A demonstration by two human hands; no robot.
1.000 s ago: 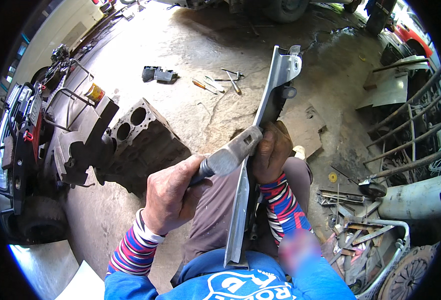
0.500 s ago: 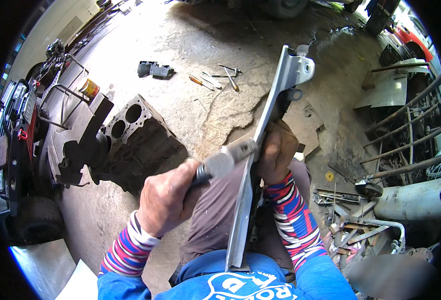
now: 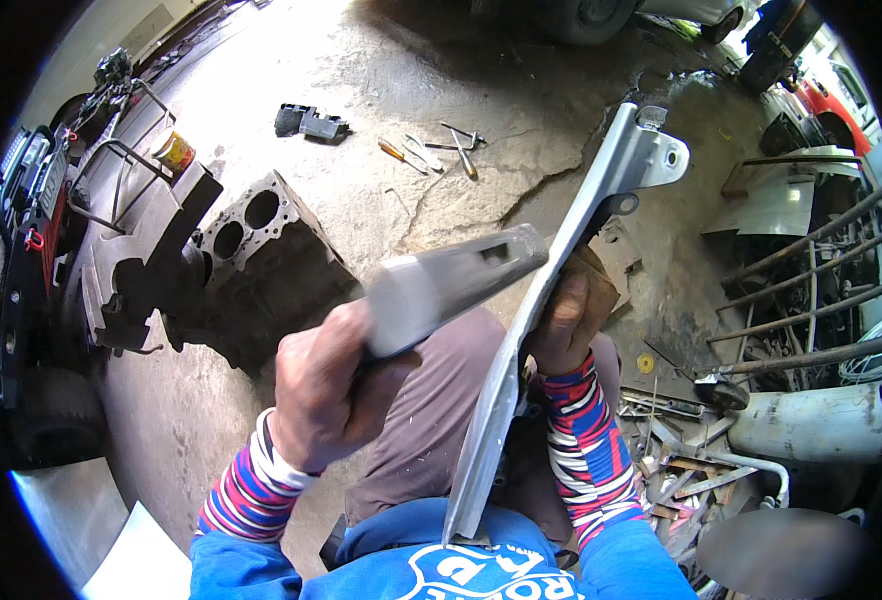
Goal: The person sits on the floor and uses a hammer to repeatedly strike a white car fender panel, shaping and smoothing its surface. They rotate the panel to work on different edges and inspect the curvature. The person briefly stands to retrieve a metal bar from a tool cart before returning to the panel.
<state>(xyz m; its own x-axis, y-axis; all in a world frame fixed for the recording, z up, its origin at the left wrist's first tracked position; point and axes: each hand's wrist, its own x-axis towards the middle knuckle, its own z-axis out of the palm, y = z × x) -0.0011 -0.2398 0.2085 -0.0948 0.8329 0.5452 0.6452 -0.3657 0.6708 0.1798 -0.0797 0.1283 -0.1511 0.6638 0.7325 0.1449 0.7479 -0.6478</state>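
My left hand (image 3: 326, 375) is closed around a broad, flat metal tool (image 3: 451, 285) with a slot near its far end. Its handle is mostly hidden in my fist, and the near part is motion-blurred. The tool's tip lies at or close to the left edge of a long grey metal car bracket (image 3: 536, 300); contact is hard to tell. The bracket runs from my waist up to a tab with a hole. My right hand (image 3: 561, 325) grips it from the right side, next to a brown block-like piece (image 3: 598, 280) partly hidden by my fingers.
An engine block (image 3: 271, 265) stands on the floor at left. Farther off lie a screwdriver (image 3: 401, 155), other hand tools (image 3: 461, 148) and a black plastic part (image 3: 311, 123). A metal rack (image 3: 811, 280) and a scrap heap (image 3: 701, 470) are at right.
The bracket's upper end has swung right and slightly down. The tool in my left hand now shows its broad flat face, and its tip has moved right and up.
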